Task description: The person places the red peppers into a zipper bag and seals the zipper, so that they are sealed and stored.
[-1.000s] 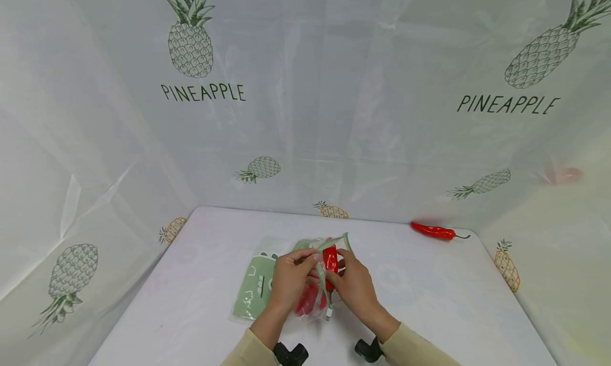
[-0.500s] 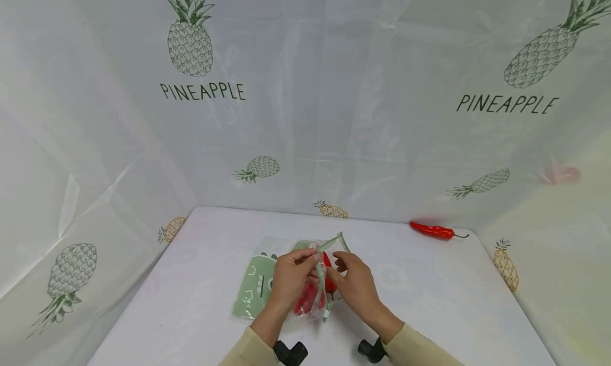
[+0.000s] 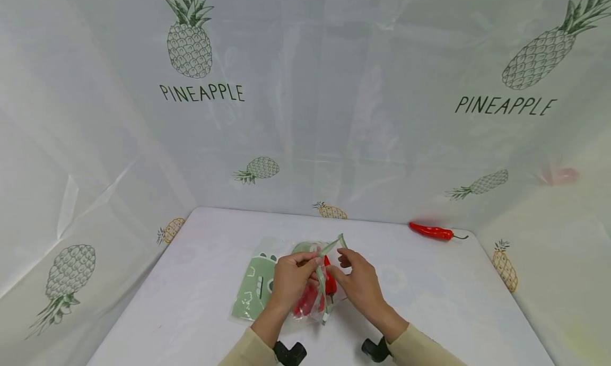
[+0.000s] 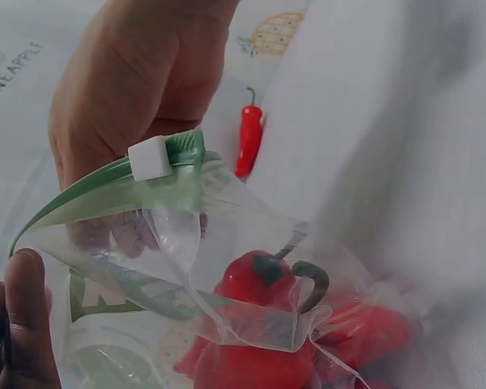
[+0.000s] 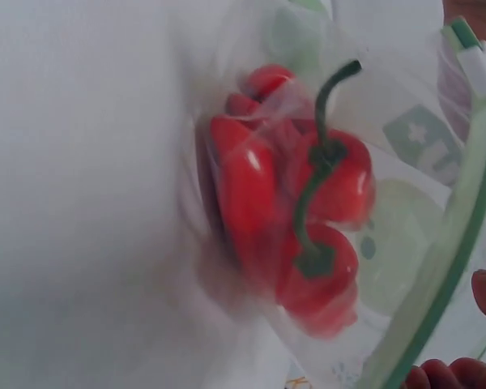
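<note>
Holding the bag (image 3: 305,281) open on the table (image 3: 429,292): our left hand (image 3: 290,281) and right hand (image 3: 359,284) each pinch its green rim, peppers (image 5: 308,219) inside between them. Judged next: fetching the loose pepper (image 3: 431,231), well beyond the right hand.
</note>
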Tool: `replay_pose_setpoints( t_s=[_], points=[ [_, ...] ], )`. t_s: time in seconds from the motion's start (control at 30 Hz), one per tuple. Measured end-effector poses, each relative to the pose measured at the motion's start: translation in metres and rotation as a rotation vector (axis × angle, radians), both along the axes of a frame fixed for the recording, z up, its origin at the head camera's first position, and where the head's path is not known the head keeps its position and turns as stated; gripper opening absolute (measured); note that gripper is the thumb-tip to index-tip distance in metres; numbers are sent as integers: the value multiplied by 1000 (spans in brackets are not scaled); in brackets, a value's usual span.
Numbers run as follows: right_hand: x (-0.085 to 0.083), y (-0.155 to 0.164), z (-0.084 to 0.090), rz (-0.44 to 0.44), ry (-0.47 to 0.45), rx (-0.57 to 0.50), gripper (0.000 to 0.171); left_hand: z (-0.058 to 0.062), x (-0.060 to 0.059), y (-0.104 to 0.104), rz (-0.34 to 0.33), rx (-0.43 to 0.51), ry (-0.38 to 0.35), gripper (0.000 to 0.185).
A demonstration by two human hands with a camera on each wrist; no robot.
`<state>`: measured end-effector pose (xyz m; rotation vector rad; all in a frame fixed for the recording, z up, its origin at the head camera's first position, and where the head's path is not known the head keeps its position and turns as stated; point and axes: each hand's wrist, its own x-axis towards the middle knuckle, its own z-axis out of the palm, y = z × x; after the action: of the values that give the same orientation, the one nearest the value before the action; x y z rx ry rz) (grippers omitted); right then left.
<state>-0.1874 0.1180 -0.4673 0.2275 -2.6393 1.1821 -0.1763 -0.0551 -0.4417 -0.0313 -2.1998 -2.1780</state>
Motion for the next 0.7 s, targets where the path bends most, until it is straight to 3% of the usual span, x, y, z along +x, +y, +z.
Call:
replay_pose_setpoints(
  t_s=[0.13,0.4,0.7],
  points=[
    [-4,5,5,-3,37,-6,53,-14,-6,0,1,-29,10,21],
    [-17,28,11,-15,111,16,57,-17,-6,1,-3,-31,3,21],
    [-31,58,16,-58,133,36,55,-18,-7,1,-14,-23,-8,21]
  ],
)
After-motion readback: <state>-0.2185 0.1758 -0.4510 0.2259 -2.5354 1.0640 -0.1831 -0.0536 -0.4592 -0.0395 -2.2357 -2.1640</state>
